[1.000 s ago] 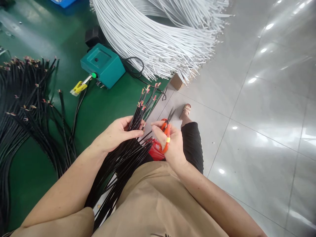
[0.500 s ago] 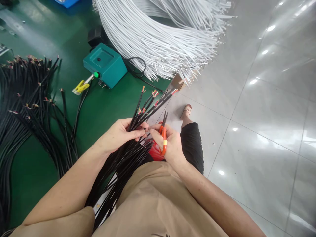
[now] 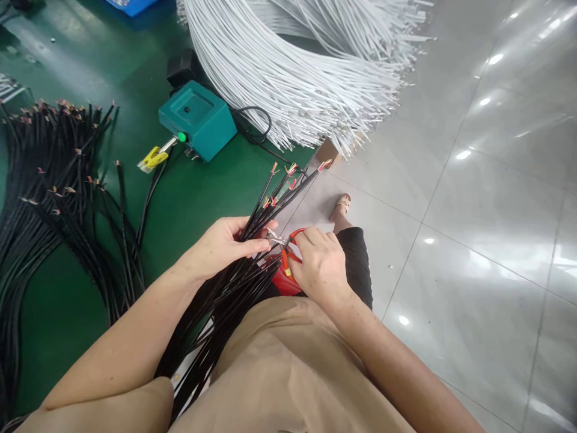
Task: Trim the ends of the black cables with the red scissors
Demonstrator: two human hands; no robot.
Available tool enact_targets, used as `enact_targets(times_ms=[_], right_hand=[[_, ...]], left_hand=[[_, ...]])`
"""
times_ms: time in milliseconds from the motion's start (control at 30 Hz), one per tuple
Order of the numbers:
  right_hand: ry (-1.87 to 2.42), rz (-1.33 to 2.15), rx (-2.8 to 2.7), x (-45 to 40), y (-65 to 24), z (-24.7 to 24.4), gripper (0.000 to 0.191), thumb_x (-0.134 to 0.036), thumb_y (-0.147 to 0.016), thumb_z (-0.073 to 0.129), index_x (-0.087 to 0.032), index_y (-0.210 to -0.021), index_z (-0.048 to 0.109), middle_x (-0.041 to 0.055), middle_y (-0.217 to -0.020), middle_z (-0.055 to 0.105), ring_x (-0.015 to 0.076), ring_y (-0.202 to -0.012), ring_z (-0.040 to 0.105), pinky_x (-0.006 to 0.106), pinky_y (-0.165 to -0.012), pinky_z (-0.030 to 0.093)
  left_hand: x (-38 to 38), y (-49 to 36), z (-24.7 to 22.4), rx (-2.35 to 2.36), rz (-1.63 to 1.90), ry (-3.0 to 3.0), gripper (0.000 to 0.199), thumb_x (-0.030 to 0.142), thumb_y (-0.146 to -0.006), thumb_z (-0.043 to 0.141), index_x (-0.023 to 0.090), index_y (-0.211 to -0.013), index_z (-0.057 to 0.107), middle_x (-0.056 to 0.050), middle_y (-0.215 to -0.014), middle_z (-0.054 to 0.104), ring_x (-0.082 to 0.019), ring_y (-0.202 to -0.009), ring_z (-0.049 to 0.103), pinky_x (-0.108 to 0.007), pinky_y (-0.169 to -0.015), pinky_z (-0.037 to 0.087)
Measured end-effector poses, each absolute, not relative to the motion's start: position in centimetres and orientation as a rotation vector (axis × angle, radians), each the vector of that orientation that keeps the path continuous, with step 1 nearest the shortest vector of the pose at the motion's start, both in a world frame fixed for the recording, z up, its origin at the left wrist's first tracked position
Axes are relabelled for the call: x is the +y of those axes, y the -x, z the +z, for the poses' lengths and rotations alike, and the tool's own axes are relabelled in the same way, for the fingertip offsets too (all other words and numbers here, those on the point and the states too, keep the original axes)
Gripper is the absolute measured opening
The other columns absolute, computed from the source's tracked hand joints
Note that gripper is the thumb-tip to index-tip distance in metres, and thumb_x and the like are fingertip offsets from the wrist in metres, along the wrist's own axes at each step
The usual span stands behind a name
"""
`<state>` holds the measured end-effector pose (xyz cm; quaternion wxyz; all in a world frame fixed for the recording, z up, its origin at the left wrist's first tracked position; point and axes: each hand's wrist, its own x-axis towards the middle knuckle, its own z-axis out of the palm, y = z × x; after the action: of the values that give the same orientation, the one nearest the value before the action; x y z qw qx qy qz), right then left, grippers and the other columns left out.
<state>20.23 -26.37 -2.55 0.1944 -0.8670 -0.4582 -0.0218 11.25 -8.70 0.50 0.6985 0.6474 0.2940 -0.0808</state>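
My left hand (image 3: 232, 243) is closed round a bundle of black cables (image 3: 264, 211), whose stripped ends show red, yellow and white wires pointing up and away. The bundle's lower lengths hang down across my lap. In my right hand (image 3: 322, 261) is a small pair of scissors (image 3: 285, 243) with orange handles. The scissors' handles are spread, and their blades point left, at the left thumb and fingertips. A short cable end seems to be pinched there, but it is too small to make out clearly.
A teal box-shaped device (image 3: 198, 120) with a yellow-tipped lever stands on the green table (image 3: 135, 90). More black cables (image 3: 49, 168) lie at the left. A large coil of white cables (image 3: 288, 78) rests at the back, its ends over the table edge. Grey floor tiles (image 3: 473, 252) extend right.
My right hand has turned the scissors from pointing up, tucked in the palm, to pointing left with the blades at the left fingertips. The left hand keeps its hold on the cables.
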Motion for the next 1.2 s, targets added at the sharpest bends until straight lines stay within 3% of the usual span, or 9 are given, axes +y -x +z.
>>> enact_targets(times_ms=[167, 567, 700, 833, 1000, 1100, 1200], right_hand=[[2.487, -0.100, -1.393, -26.6, -20.5, -2.3, 0.018, -0.025, -0.086, 0.052, -0.017, -0.073, 0.061, 0.0045, -0.070, 0.057, 0.0175, -0.064, 0.045, 0.033, -0.062, 0.027], [2.466, -0.169, -1.468, -27.2, -20.8, -2.4, 0.020, -0.024, -0.086, 0.054, -0.018, -0.068, 0.059, 0.0032, -0.064, 0.054, 0.0165, -0.060, 0.043, 0.032, -0.060, 0.027], [2.438, -0.188, -1.424, -27.2, -20.7, -3.0, 0.022, -0.020, -0.087, 0.052, -0.018, -0.066, 0.059, 0.0028, -0.063, 0.054, 0.0152, -0.059, 0.044, 0.032, -0.059, 0.027], [2.235, 0.104, -1.027, -26.9, -20.7, -2.7, 0.025, -0.029, -0.084, 0.059, -0.018, -0.062, 0.058, -0.0001, -0.061, 0.051, 0.0119, -0.057, 0.043, 0.028, -0.057, 0.031], [1.804, 0.417, -0.464, -25.8, -21.6, -0.4, 0.020, -0.038, -0.081, 0.062, -0.019, -0.080, 0.068, 0.0002, -0.075, 0.060, 0.0120, -0.068, 0.052, 0.026, -0.066, 0.042], [1.646, 0.544, -0.246, -25.2, -22.1, 0.8, 0.024, -0.040, -0.078, 0.064, -0.020, -0.088, 0.069, -0.0005, -0.073, 0.061, 0.0119, -0.066, 0.053, 0.026, -0.064, 0.043], [1.553, 0.659, -0.126, -24.7, -22.2, 1.4, 0.025, -0.043, -0.075, 0.067, -0.018, -0.080, 0.065, -0.0035, -0.060, 0.055, 0.0092, -0.055, 0.048, 0.023, -0.052, 0.039]], left_hand=[[-8.8, -11.3, 0.7, 0.672, -0.189, -1.428, 0.045, 0.031, -0.065, 0.079, 0.022, -0.108, 0.070, -0.004, -0.098, 0.073, -0.018, -0.088, 0.066, -0.033, -0.089, 0.049], [-8.7, -11.3, 0.8, 0.663, -0.208, -1.444, 0.041, 0.029, -0.066, 0.079, 0.022, -0.106, 0.071, -0.003, -0.097, 0.072, -0.015, -0.087, 0.064, -0.031, -0.087, 0.049], [-8.8, -11.2, 0.5, 0.659, -0.204, -1.417, 0.041, 0.029, -0.067, 0.078, 0.020, -0.106, 0.071, -0.004, -0.095, 0.071, -0.016, -0.084, 0.064, -0.030, -0.080, 0.050], [-8.8, -11.2, 0.3, 0.650, -0.142, -1.404, 0.039, 0.028, -0.066, 0.079, 0.021, -0.103, 0.071, -0.003, -0.092, 0.070, -0.013, -0.079, 0.061, -0.023, -0.068, 0.048], [-9.2, -11.3, 0.8, 0.633, -0.148, -1.349, 0.034, 0.035, -0.074, 0.073, 0.021, -0.105, 0.072, -0.005, -0.099, 0.069, -0.006, -0.060, 0.051, -0.019, -0.053, 0.043], [-9.9, -11.3, 1.0, 0.622, -0.201, -1.297, 0.033, 0.040, -0.080, 0.066, 0.023, -0.108, 0.071, -0.007, -0.116, 0.065, -0.009, -0.071, 0.058, -0.020, -0.059, 0.048], [-10.7, -11.3, 0.9, 0.596, -0.263, -1.254, 0.033, 0.040, -0.080, 0.065, 0.024, -0.109, 0.071, -0.008, -0.123, 0.062, -0.019, -0.097, 0.060, -0.023, -0.067, 0.053]])
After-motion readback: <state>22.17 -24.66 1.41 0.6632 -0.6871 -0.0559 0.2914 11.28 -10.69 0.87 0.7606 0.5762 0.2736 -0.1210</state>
